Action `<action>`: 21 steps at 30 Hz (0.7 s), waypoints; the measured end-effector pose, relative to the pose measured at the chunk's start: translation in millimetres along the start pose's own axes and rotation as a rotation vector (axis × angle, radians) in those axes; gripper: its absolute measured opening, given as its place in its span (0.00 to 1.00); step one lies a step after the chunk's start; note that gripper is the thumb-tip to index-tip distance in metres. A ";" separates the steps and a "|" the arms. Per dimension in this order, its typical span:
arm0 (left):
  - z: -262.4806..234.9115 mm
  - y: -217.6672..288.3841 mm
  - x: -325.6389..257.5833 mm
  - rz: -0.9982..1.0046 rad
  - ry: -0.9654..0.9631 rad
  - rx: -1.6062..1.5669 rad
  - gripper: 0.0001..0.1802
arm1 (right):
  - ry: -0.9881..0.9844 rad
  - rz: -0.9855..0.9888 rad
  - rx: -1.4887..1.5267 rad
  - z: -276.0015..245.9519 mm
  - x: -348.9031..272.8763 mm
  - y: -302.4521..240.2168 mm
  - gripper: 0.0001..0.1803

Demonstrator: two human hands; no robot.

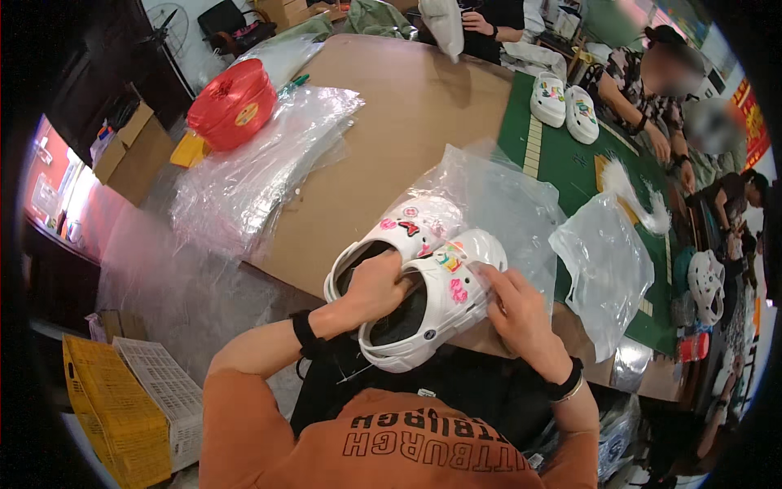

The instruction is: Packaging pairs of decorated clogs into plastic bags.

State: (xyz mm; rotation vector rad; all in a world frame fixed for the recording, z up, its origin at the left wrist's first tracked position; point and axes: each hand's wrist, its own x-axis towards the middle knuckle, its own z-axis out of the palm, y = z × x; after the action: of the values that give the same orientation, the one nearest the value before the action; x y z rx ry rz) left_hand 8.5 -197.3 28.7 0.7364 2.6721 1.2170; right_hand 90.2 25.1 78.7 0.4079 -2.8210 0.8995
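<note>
A pair of white clogs with colourful charms lies at the table's near edge, toes pointing away. My left hand (375, 289) grips the pair where they meet, between the left clog (432, 213) and the right clog (436, 332); its fingertips are hidden in the openings. Against the outer side of the right clog, near its toe, my right hand (521, 314) presses its bent fingers and thumb. A clear plastic bag (505, 200) spreads beyond the toes, and the left clog's front seems to lie on or under part of it.
Another clear bag (607, 273) lies on the green mat (521, 138). At left are stacked plastic bags (244, 175) and a red round container (234, 106). White clogs (548, 99) stand at the far right. Co-workers sit around the table; yellow crates (114, 407) stand lower left.
</note>
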 end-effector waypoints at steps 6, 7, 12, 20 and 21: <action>2.5 0.6 -1.1 0.010 0.002 0.054 0.18 | 0.074 -0.097 0.078 12.5 15.9 -3.4 0.24; 3.7 4.4 -0.8 0.001 -0.032 0.103 0.18 | 0.124 -0.079 0.102 15.2 16.4 0.1 0.22; 12.6 5.6 3.3 0.036 -0.063 0.209 0.15 | 0.073 -0.144 0.139 29.9 25.1 6.8 0.18; 15.2 -0.1 15.6 -0.020 0.002 0.090 0.13 | 0.127 -0.148 0.109 44.3 11.9 3.4 0.18; 14.8 0.3 16.9 -0.014 0.028 0.063 0.13 | 0.182 -0.181 0.120 48.6 9.1 7.0 0.18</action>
State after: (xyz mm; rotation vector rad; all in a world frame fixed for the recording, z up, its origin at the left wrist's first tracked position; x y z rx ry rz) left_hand -1.9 -179.1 20.6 0.7129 2.7445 1.1537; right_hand 76.3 0.2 37.7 0.5566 -2.5286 1.0139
